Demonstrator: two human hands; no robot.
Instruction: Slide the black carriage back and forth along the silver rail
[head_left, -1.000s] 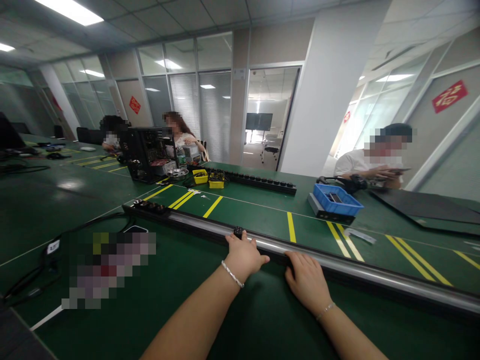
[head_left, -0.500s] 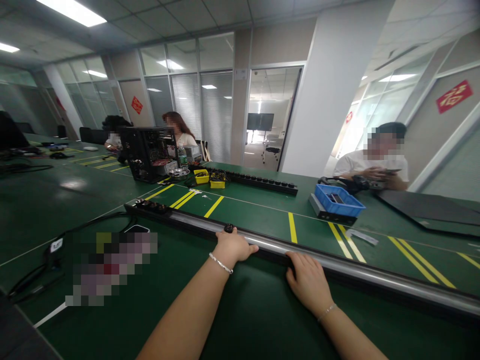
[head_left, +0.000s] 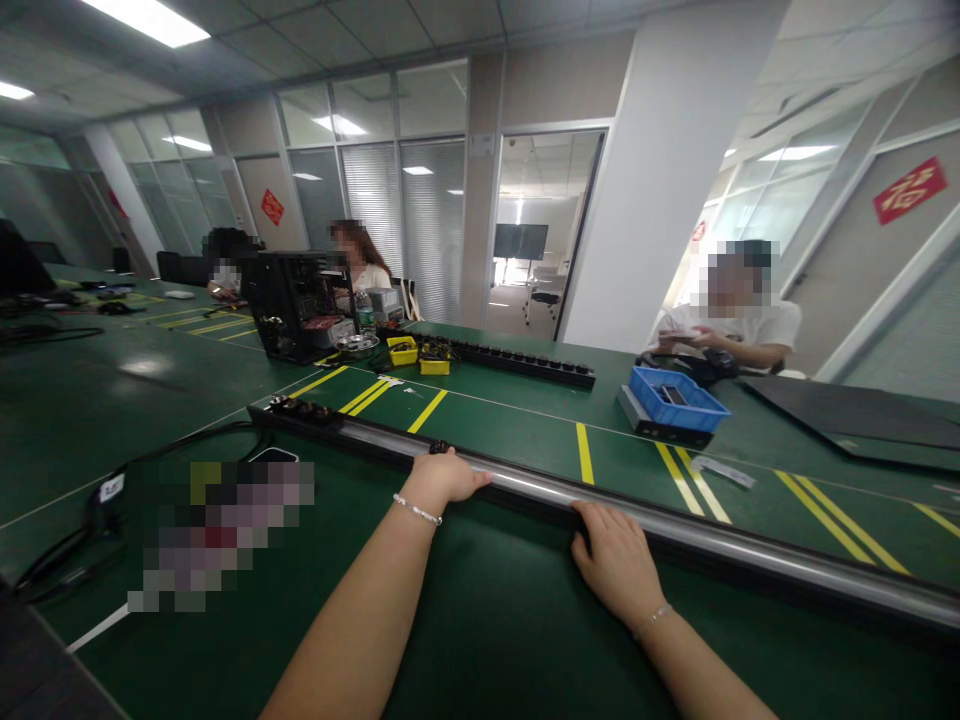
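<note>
Room: open office with glass partitions, blinds, a white pillar (head_left: 660,170) and ceiling light panels. Red paper signs hang on the walls.

Surface (head_left: 487,620): green mat with yellow and white lines, running far to either side of both hands.

Rail (head_left: 675,535): a long grey metal bar in a dark housing lies across the surface, running from beyond the left hand out past the right hand to the frame edge.

Left hand (head_left: 442,478): palm down on the rail, fingers curled over its far edge; a narrow grip on the bar. A small black part (head_left: 439,447) sits on the rail just beyond its knuckles, touching or nearly so; I cannot tell which.

Right hand (head_left: 613,560): beside the left, apart from it, palm down against the rail's near edge, fingertips on the bar; whether it clasps or merely rests cannot be told.

Beyond the hands: a black strip (head_left: 525,363), a computer case (head_left: 296,303), a blue tray (head_left: 675,398), two yellow bins (head_left: 416,354). Three other people sit at the far edge.
</note>
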